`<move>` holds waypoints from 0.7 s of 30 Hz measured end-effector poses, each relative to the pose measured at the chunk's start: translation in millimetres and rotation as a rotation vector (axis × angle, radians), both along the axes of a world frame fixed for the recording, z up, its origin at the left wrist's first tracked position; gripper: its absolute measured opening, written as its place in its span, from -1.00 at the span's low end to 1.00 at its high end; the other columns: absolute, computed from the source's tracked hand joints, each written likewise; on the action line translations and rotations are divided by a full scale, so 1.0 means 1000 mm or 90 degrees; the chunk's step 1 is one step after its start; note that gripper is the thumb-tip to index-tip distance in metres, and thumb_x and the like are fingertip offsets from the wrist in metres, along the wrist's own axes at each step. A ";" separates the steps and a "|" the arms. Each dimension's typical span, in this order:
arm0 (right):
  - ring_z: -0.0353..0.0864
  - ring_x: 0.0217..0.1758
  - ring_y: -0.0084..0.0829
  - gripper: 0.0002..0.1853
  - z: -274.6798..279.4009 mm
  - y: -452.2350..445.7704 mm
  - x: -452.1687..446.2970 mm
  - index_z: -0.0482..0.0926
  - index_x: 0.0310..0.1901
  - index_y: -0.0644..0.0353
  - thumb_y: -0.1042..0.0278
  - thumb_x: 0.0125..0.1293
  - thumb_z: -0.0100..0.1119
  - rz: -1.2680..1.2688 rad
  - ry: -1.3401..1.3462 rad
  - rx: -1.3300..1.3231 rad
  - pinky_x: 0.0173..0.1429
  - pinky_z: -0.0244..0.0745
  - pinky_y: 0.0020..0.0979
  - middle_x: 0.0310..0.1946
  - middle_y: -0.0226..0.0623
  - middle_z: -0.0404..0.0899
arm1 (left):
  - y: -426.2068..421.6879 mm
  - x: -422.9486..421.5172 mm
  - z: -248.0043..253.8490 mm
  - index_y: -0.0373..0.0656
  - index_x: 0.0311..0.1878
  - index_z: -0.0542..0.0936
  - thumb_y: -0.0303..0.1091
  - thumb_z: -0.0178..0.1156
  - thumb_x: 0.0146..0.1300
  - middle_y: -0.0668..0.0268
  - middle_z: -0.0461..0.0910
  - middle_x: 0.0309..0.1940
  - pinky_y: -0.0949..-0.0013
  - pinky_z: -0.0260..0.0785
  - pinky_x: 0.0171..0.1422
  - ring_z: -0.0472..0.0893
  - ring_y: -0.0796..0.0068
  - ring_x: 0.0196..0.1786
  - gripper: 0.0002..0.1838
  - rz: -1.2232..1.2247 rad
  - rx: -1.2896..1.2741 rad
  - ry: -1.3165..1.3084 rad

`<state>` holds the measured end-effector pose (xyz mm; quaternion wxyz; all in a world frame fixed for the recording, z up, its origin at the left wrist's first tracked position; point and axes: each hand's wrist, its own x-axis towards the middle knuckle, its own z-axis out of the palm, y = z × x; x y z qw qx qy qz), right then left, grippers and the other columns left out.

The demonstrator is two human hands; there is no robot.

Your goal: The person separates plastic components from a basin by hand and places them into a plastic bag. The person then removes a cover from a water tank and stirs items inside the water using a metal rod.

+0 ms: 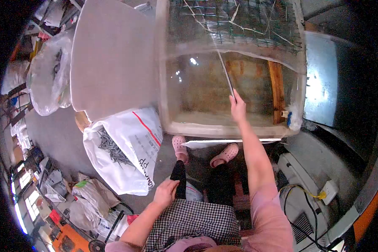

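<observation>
My right hand (238, 108) is closed around the near end of a long thin rod (223, 69). The rod reaches forward over a large water-filled tub (189, 128) to a dark green mesh (243, 21) with pale strands at the far end. My left hand (166, 192) is held low near my left knee, above the checked apron (189, 222), fingers curled together; whatever they hold, if anything, is too small to make out.
A white sack (134, 143) of grey pieces stands left of the tub, beside a large pale panel (113, 59). A wooden bar (276, 90) lies inside the tub. At right are a metal sheet (321, 80), cables and a yellow-corded socket box (329, 192).
</observation>
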<state>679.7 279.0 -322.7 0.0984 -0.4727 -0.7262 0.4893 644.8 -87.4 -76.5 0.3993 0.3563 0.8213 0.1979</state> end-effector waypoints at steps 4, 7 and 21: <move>0.60 -0.23 -0.12 -0.57 -0.006 0.017 -0.034 0.38 0.18 0.09 0.20 0.30 0.04 0.000 -0.028 -0.061 -0.14 0.46 -0.30 -0.17 -0.02 0.57 | -0.004 -0.002 -0.008 -0.21 -0.13 0.52 -0.51 0.10 0.10 0.14 0.52 -0.36 0.18 0.40 -0.18 0.53 0.11 -0.27 -0.77 -0.023 -0.052 -0.023; 0.60 -0.15 -0.12 -0.58 -0.027 0.025 -0.064 0.39 0.17 0.11 0.23 0.28 0.07 0.005 0.079 0.077 -0.09 0.45 -0.28 -0.14 0.02 0.55 | -0.005 -0.003 -0.015 -0.22 -0.12 0.52 -0.52 0.11 0.09 0.13 0.51 -0.36 0.19 0.41 -0.17 0.53 0.10 -0.27 -0.76 -0.009 -0.059 -0.044; 0.51 0.06 -0.23 -0.59 -0.034 0.002 -0.081 0.39 0.15 0.22 0.26 0.31 0.03 -0.093 0.043 -0.015 0.10 0.36 -0.37 0.01 -0.05 0.50 | 0.001 -0.015 -0.019 -0.29 -0.16 0.53 -0.54 0.11 0.09 0.09 0.52 -0.35 0.20 0.42 -0.18 0.53 0.09 -0.28 -0.79 0.018 -0.016 -0.034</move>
